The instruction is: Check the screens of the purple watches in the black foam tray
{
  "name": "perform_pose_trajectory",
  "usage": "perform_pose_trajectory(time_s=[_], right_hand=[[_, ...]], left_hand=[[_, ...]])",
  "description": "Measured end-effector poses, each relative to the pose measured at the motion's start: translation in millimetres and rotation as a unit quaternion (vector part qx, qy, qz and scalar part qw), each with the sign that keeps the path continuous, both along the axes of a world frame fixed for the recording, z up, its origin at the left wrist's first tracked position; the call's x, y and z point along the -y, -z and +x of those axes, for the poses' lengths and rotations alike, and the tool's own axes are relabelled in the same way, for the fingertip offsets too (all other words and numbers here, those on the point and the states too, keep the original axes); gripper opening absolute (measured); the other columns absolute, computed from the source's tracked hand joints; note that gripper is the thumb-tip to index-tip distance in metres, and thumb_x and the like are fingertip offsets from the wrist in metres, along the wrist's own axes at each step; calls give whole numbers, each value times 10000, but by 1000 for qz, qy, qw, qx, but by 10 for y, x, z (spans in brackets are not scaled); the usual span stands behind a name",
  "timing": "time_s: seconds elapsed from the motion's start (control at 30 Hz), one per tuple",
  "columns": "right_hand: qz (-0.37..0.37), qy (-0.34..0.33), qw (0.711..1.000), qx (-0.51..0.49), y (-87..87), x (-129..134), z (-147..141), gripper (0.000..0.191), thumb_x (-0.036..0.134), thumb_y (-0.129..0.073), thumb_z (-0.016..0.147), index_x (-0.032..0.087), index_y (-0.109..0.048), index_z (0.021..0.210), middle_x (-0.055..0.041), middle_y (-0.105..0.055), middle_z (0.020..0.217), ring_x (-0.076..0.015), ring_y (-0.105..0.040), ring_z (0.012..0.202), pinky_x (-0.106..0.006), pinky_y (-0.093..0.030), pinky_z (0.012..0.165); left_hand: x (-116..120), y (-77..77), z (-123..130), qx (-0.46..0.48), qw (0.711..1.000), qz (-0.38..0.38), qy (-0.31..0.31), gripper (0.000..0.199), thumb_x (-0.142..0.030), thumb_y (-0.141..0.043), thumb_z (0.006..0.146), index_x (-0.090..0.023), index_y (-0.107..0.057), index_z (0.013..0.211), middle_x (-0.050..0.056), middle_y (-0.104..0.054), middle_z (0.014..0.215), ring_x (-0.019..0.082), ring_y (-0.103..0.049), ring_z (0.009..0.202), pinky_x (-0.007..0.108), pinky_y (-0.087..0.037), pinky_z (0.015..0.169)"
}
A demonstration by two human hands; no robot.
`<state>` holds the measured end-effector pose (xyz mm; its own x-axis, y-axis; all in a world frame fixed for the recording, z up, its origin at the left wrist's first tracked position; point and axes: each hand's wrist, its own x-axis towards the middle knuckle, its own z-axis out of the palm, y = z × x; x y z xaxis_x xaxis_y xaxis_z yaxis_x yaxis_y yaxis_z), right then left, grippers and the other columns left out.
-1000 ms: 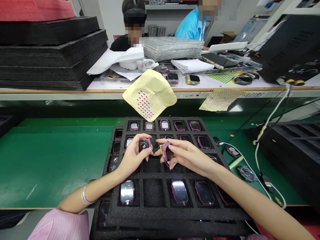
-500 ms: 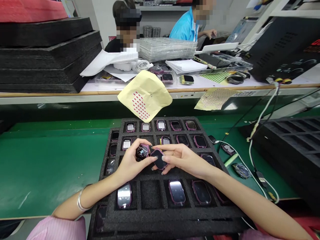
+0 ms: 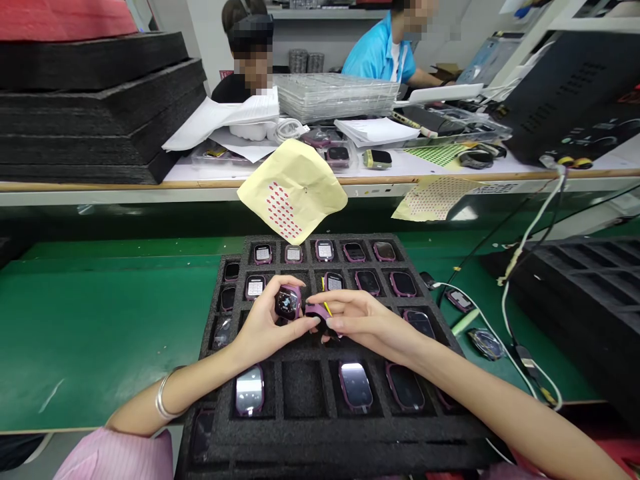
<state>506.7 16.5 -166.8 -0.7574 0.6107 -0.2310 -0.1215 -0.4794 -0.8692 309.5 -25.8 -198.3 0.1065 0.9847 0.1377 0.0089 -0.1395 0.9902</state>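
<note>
Head view: left forearm slants in from lower left, bracelet below the elbow bend; right forearm angles in from lower right. Both hands meet above the foam tray, near its middle. Left hand curls its fingers around the lit purple watch, screen facing the camera; its thumb stretches right to the lower edge of the second purple watch. Right hand pinches that second watch, tilted nearly edge-on, thumb below, fingers extended along the top. Watches side by side; contact between them unclear.
</note>
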Motion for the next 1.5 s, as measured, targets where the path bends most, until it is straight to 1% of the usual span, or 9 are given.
perform_pose_trajectory(time_s=[0.07,0.13,0.23,0.3,0.5,0.67,0.93,1.27,1.5], right_hand=[[14,26,1000,1,10,-13,8,340,164,-763,763,155,-695,1096,-73,-677,998,-140,-636,858,-258,-519,783],[24,35,999,-1,2,-23,16,366,189,-762,770,162,-680,1125,-83,-681,1018,-163,-650,884,-298,-524,816],[21,7,1000,-13,-42,-29,24,464,216,-737,802,180,-601,1244,-108,-676,1063,-228,-658,973,-389,-523,862],[9,-16,1000,-25,-72,-29,24,472,217,-712,827,186,-571,1276,-116,-670,1086,-255,-658,1010,-424,-518,883],[-14,-24,998,-52,-61,-39,20,354,204,-699,837,167,-626,1181,-121,-678,1078,-275,-658,1034,-438,-518,898],[-20,-9,999,-48,-37,-70,36,344,195,-724,809,160,-635,1139,-134,-688,1060,-277,-663,1024,-449,-522,887],[-19,21,999,-39,-48,-79,55,320,180,-763,754,149,-669,1059,-125,-710,978,-282,-686,959,-465,-533,869],[-21,-17,998,-52,-95,-75,49,402,208,-741,788,177,-641,1175,-142,-693,1067,-292,-666,1020,-478,-509,907],[11,35,999,-37,-59,-69,69,360,189,-764,758,160,-685,1108,-130,-713,1011,-275,-686,961,-440,-537,872]], left_hand=[[4,3,5,13,1000,2,-9,398,-214,-723,756,-230,-502,1087,-4,-506,960,128,-513,823,238,-446,743],[6,0,6,22,1000,-1,-11,357,-221,-683,789,-226,-493,1092,5,-492,977,122,-510,792,225,-455,680],[7,-16,1,44,999,-14,-7,300,-262,-630,832,-223,-481,1090,-4,-476,922,90,-480,645,205,-436,545],[7,-27,-2,55,998,-18,-9,285,-269,-620,837,-219,-480,1081,-13,-472,884,74,-457,577,206,-438,515],[3,-20,5,39,999,-21,-16,267,-214,-628,819,-216,-484,1044,-11,-466,896,70,-467,586,179,-442,467],[5,-27,4,29,999,-33,-9,222,-223,-607,842,-213,-461,1009,-32,-455,859,32,-443,489,169,-401,412],[11,-39,4,29,999,-42,0,214,-208,-605,835,-201,-455,988,-37,-459,854,15,-446,449,168,-390,398],[18,-11,-5,23,999,-44,-8,228,-231,-625,818,-206,-470,982,-37,-459,803,36,-421,450,178,-380,392],[32,26,-38,-39,999,-20,24,162,-120,-557,796,-201,-485,916,-17,-475,845,60,-442,539,194,-391,480]])
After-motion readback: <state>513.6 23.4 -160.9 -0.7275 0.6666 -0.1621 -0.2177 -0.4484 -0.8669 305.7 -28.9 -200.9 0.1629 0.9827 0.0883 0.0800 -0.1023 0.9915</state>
